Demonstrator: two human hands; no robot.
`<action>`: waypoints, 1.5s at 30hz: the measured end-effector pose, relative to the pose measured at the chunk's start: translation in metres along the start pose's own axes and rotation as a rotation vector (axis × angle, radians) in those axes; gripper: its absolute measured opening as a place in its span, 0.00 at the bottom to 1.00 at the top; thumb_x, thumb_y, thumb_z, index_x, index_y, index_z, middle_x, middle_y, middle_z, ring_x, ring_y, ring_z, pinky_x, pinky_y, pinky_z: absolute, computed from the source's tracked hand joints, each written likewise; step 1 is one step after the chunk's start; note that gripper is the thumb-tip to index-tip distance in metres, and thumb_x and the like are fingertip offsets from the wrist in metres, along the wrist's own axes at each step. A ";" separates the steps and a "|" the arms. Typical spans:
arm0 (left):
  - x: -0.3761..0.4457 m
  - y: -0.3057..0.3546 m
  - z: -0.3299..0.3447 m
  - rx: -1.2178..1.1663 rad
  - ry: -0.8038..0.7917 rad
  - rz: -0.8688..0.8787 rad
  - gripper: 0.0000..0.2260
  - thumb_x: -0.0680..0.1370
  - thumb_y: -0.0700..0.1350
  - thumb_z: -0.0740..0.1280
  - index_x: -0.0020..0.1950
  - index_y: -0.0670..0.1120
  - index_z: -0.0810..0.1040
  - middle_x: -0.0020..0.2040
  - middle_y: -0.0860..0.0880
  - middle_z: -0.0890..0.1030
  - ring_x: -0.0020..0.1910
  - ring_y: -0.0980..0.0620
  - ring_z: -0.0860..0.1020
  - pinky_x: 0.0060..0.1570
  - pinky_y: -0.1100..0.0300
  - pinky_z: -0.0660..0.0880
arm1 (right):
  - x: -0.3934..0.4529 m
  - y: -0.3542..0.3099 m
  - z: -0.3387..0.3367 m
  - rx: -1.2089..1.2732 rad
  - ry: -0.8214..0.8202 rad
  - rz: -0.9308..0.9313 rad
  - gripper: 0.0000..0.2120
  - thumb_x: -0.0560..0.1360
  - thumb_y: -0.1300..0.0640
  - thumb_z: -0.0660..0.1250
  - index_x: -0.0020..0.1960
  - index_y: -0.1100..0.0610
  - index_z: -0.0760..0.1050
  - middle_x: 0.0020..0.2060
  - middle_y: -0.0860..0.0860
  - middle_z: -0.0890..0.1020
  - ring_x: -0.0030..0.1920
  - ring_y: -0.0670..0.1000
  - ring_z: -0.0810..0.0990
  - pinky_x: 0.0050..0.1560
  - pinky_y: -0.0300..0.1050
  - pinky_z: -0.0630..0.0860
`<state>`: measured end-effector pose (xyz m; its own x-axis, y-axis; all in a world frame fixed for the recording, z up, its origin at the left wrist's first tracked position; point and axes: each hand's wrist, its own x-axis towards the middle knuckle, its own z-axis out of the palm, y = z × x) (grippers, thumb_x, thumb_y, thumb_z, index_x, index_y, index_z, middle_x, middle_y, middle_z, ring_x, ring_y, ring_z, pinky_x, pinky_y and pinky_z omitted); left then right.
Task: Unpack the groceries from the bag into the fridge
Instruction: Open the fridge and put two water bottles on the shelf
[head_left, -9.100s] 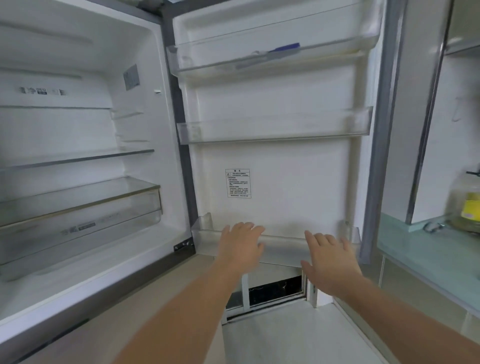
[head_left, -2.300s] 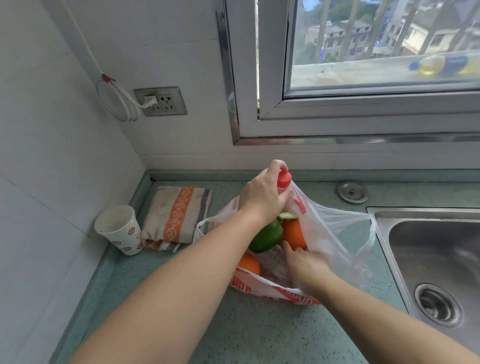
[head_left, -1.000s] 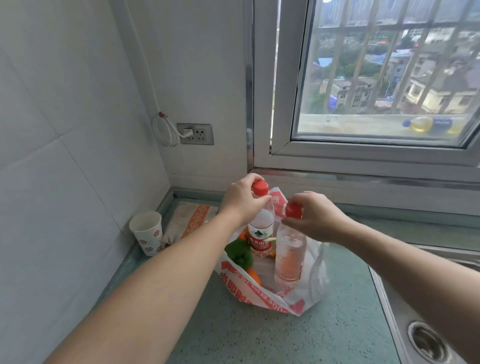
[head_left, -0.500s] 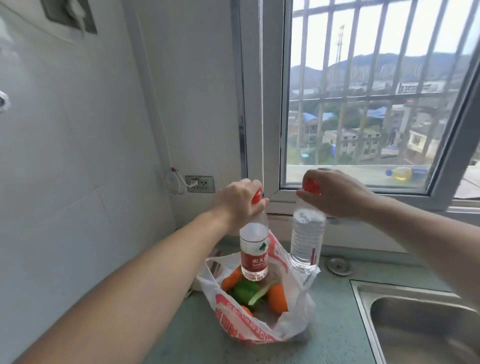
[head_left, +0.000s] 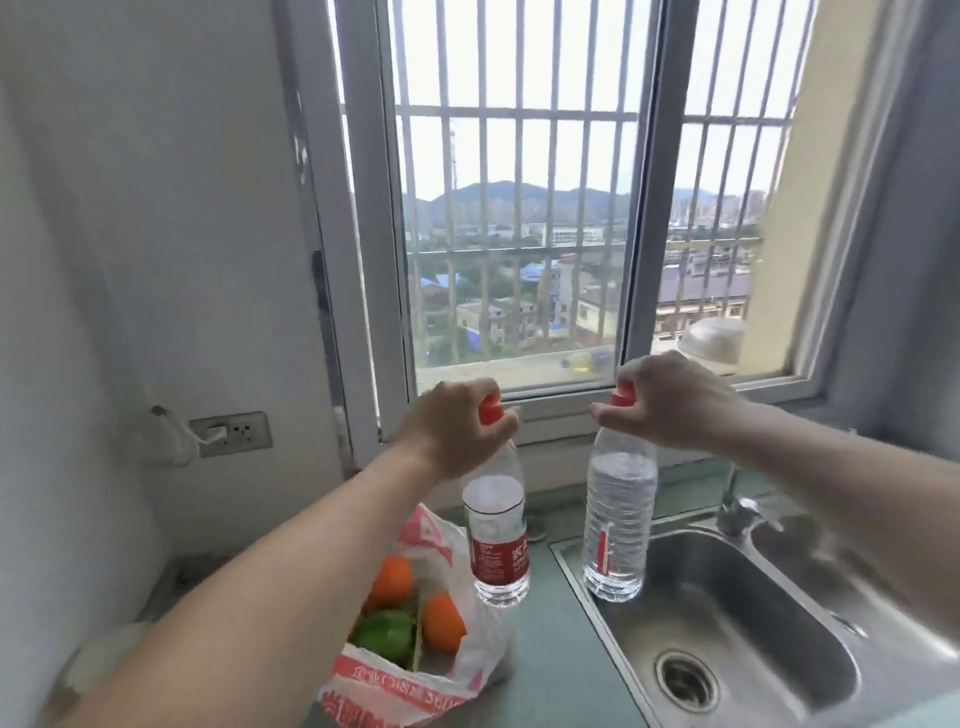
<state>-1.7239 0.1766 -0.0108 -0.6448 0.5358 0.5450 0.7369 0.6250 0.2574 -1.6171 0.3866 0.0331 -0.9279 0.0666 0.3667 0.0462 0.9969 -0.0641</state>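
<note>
- Change since half a second ago: both bottles have been lifted higher and carried right. The labelled one, then hanging inside the bag's mouth, now hangs clear of it; the other now hangs over the sink's left rim. The view has tipped up toward the window.
- Labelled water bottle (head_left: 497, 540): upright in the air, red cap, red label, above the worktop just right of the bag.
- Left hand (head_left: 457, 426): fingers curled round that bottle's cap and neck, carrying it from the top.
- Second water bottle (head_left: 618, 525): clear, ribbed, red cap, upright in the air, just beside the first and not touching it.
- Right hand (head_left: 675, 400): fingers closed over the second bottle's cap, holding it from above.
- Plastic bag (head_left: 415, 691): white with red print, open on the green worktop (head_left: 550, 680), below and left of the labelled bottle.
- Bag contents: two oranges (head_left: 441, 621) and a green pepper (head_left: 384, 631) show through the opening; anything deeper cannot be made out.
- Steel sink (head_left: 810, 613): set in the worktop to the right, drain visible, tap (head_left: 737, 504) at its back edge.
- Barred window (head_left: 519, 208): behind both hands, buildings and hills beyond.
- Wall socket (head_left: 234, 434): on the left wall, with a plug and a coiled white cord.
</note>
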 end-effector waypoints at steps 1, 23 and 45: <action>-0.002 0.006 0.009 -0.014 -0.016 0.033 0.11 0.77 0.55 0.64 0.39 0.49 0.71 0.33 0.52 0.74 0.35 0.49 0.75 0.37 0.57 0.74 | -0.014 0.005 0.003 -0.042 -0.022 0.044 0.21 0.74 0.40 0.66 0.37 0.59 0.76 0.29 0.53 0.80 0.26 0.49 0.73 0.32 0.47 0.78; -0.039 0.379 0.095 -0.516 -0.191 0.429 0.10 0.72 0.56 0.70 0.40 0.51 0.76 0.37 0.52 0.78 0.39 0.50 0.76 0.39 0.58 0.72 | -0.378 0.168 -0.145 -0.307 0.159 0.911 0.17 0.69 0.38 0.65 0.41 0.53 0.77 0.41 0.52 0.80 0.43 0.56 0.77 0.41 0.45 0.73; -0.239 0.886 0.092 -1.028 -0.618 1.065 0.14 0.71 0.54 0.73 0.33 0.47 0.74 0.30 0.52 0.74 0.31 0.55 0.71 0.30 0.62 0.67 | -0.813 0.198 -0.339 -0.683 0.377 1.654 0.13 0.66 0.44 0.68 0.37 0.54 0.77 0.38 0.51 0.80 0.41 0.57 0.77 0.38 0.43 0.70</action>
<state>-0.9354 0.6547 0.0138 0.4362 0.7528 0.4930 0.5355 -0.6574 0.5301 -0.7276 0.5443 0.0371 0.3407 0.7966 0.4993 0.9389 -0.2605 -0.2250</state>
